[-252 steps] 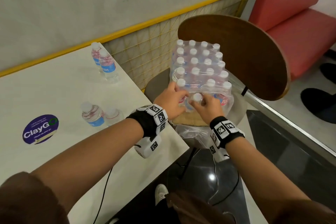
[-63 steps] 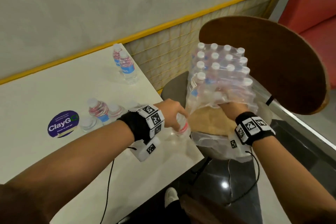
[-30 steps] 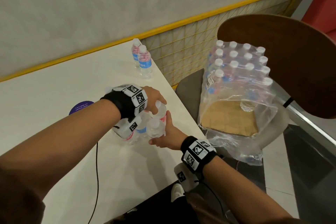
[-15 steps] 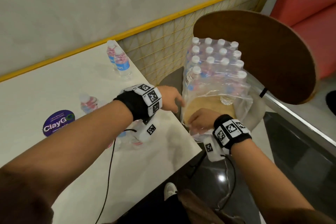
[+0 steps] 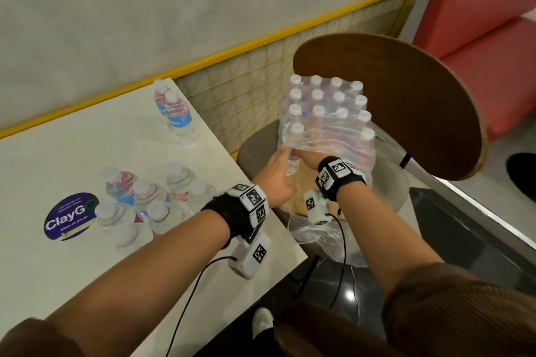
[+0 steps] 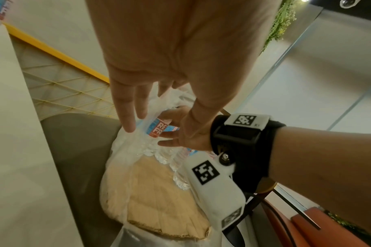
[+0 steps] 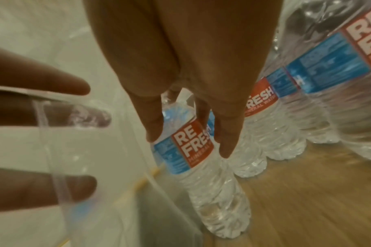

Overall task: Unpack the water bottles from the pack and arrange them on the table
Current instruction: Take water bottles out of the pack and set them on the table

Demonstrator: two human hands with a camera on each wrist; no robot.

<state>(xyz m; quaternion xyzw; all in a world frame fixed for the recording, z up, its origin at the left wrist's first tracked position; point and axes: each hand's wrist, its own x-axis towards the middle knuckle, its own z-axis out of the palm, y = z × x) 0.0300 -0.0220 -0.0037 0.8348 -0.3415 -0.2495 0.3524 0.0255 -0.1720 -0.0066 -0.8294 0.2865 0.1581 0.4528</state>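
Now the right hand (image 5: 307, 160) curls round an upright bottle (image 7: 193, 150) inside the pack (image 5: 327, 124), nearer than the left hand (image 5: 277, 174), fingers relaxed just beside.

White table (image 5: 72, 148): a cluster of upright water bottles (image 5: 150, 203) beside a round purple sticker (image 5: 71, 216); two more bottles (image 5: 174, 113) near the far edge. Chair seat (image 5: 255, 148): the plastic-wrapped pack (image 5: 327, 119) on cardboard (image 6: 159, 197).

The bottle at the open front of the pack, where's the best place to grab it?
Probably around the labelled waist of the bottle, coming from the torn-open front of the pack: it stands upright, neighbours crowd its far side, and loose wrap drapes over its cap.
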